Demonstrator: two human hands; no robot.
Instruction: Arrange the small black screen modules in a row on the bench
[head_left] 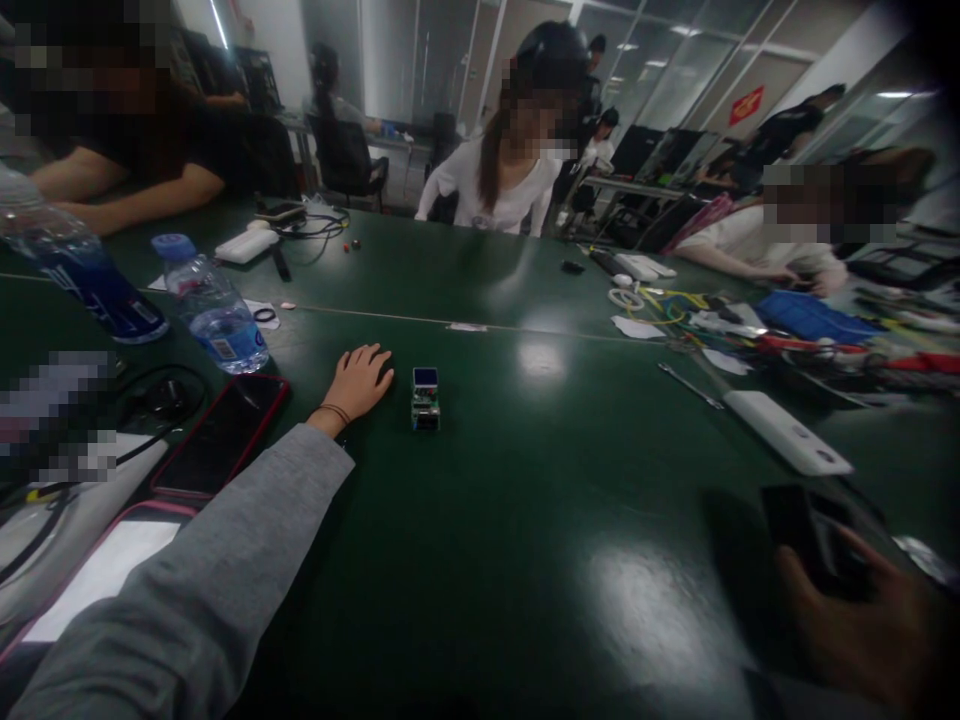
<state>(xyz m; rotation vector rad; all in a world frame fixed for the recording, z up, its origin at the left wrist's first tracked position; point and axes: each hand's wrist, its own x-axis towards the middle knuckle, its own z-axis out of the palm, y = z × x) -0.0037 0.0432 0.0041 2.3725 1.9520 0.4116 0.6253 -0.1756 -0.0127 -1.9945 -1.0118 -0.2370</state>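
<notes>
My left hand (357, 382) lies palm down on the green tabletop (525, 480), fingers spread and holding nothing. Just right of its fingertips stands a small electronic device (425, 399), with a dark screen on top and a green circuit board below. At the lower right, my right hand (862, 600) grips a black box-shaped object (799, 535), held over the table. Blur and shadow hide its details. A white power strip-like bar (787, 432) lies just beyond that hand.
Two plastic bottles, one clear (214, 310) and one with a dark blue label (105, 285), stand at left. A red-edged phone (221, 435) lies near my left sleeve. Cables and a blue tray (817, 315) clutter the right side. Several people sit around.
</notes>
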